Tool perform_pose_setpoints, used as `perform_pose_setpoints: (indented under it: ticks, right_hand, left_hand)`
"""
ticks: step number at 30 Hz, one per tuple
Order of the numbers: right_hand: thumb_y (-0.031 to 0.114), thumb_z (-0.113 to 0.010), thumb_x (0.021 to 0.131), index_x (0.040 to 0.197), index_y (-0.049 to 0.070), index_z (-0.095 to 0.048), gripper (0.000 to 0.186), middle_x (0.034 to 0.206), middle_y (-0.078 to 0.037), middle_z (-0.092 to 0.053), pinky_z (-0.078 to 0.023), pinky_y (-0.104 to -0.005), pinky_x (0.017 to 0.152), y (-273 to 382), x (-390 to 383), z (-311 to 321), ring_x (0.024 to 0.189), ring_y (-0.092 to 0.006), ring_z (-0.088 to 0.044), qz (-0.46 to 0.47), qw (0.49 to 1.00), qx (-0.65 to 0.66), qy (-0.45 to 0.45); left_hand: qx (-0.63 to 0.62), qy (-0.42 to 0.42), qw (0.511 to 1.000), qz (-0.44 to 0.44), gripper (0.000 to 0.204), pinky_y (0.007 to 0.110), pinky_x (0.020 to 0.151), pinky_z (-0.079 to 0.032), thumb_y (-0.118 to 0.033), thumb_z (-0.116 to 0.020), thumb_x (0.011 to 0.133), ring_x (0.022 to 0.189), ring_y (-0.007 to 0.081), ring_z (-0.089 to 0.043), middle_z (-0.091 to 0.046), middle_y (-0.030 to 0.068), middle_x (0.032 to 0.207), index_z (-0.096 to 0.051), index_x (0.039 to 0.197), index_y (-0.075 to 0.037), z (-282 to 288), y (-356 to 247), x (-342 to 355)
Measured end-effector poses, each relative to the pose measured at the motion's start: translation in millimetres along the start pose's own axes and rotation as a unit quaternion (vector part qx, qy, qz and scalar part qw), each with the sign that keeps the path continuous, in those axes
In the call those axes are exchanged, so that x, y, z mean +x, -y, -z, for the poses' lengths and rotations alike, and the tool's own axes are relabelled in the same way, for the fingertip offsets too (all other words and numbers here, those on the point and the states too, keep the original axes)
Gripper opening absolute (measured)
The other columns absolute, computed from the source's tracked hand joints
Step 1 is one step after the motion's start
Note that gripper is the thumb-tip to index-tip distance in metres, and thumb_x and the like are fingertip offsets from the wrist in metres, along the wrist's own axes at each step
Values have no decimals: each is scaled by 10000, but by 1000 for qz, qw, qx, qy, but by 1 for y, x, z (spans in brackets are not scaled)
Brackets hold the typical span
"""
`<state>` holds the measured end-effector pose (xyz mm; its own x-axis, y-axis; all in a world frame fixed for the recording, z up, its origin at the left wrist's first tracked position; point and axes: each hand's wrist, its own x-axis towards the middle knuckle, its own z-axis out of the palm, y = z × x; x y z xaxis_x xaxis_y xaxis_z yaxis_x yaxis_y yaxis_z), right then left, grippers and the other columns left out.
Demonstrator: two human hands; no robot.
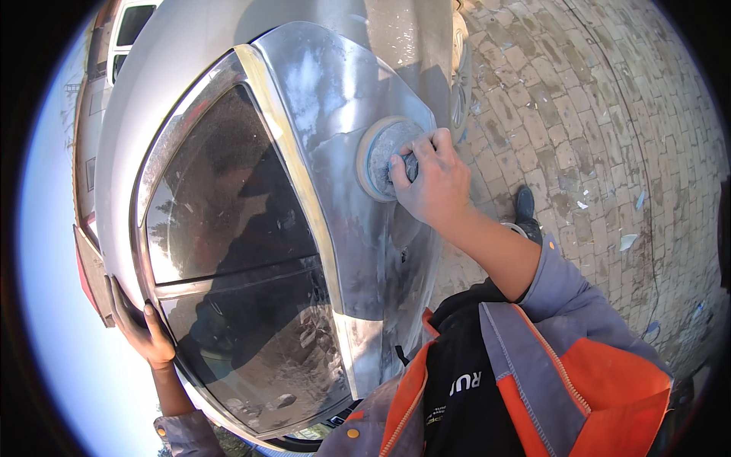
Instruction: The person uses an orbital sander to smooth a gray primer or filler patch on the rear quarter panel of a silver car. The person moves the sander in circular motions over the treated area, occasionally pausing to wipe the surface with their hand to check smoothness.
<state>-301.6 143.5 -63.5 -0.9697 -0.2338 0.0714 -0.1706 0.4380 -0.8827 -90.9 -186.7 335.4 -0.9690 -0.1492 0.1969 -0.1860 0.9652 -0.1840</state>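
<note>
My right hand [440, 179] is closed around the knob of a round, dusty sanding pad [375, 161]. The pad lies flat against the grey, sanded-looking door panel [346, 221] of a car, close to the panel's outer edge. What touches the metal under the pad is hidden. Far to the left, my left hand [141, 329] rests with fingers stretched out on the edge of the silver car roof [122, 190], holding nothing. Between my hands are the dark side windows [228, 190], bordered by a strip of yellowish masking tape [293, 167].
Brick paving [563, 99] with scattered light scraps spreads to the right of the car. One of my dark boots [525, 204] stands on it. At the upper left are a white vehicle [131, 30] and a low building [91, 152].
</note>
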Motion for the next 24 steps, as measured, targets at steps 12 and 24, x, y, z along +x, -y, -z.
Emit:
perform_pose_setpoints:
  ticks: [12,24]
  right_hand:
    - [280,-860,881,996,149,-743,209,1108,-92,-589,-613,-434,649,-16,-64,13,915,-298,-689,122,991,-31,50]
    - [289,-837,904,1028,130,-741,223,1136,-104,-586,-629,-429,649,-13,-43,14,901,-301,-680,116,990,-54,63]
  left_hand:
    - [-15,-2,1000,15,743,536,1355,-247,-326,-606,1126,1631,443,-385,-430,314,1722,-394,1667,136,-3,-3,5]
    - [-5,7,1000,19,733,537,1361,-227,-299,-592,1121,1642,449,-363,-412,322,1733,-385,1666,145,-1,-3,5]
